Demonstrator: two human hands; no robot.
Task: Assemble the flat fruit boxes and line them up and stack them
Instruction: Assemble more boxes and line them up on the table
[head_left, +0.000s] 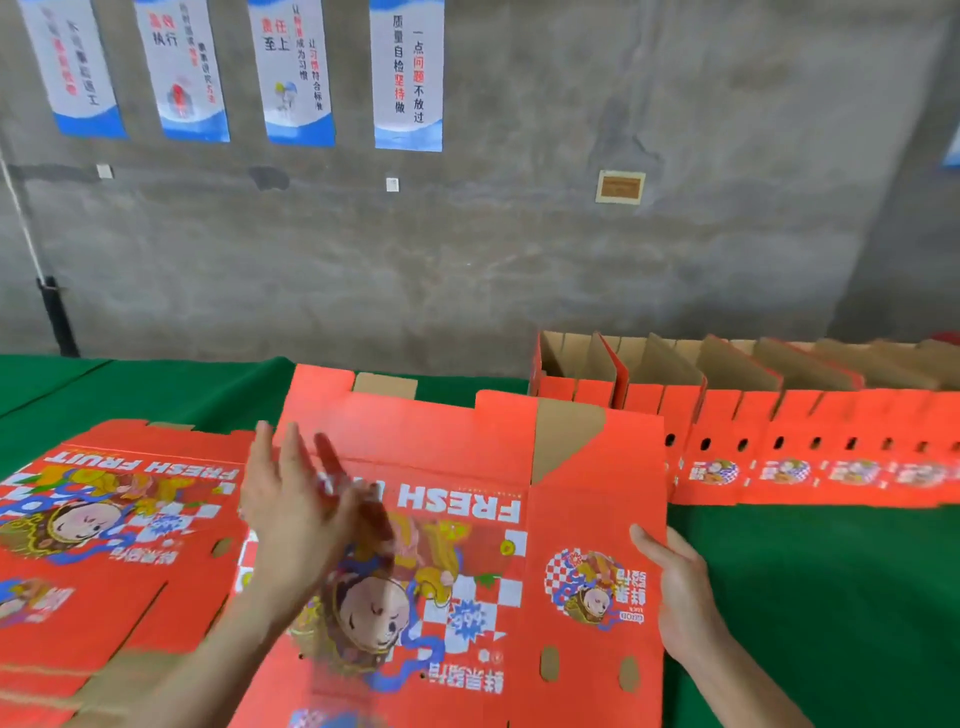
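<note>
Several upright boxes (727, 431) near one flat box (441, 452)

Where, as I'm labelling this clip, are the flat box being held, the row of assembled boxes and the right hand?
flat box (457, 447): head view, red panel above the lettering.
row of assembled boxes (810, 421): head view, a red front wall.
right hand (680, 597): head view, middle of the hand.

Boxes on a table, seen from above.
A flat box (467, 571) lies lower centre on the table (831, 597); a second flat box (104, 545) lower left; a row of standing boxes (779, 415) at right, before the wall (571, 260); posters (291, 73) upper left.
</note>
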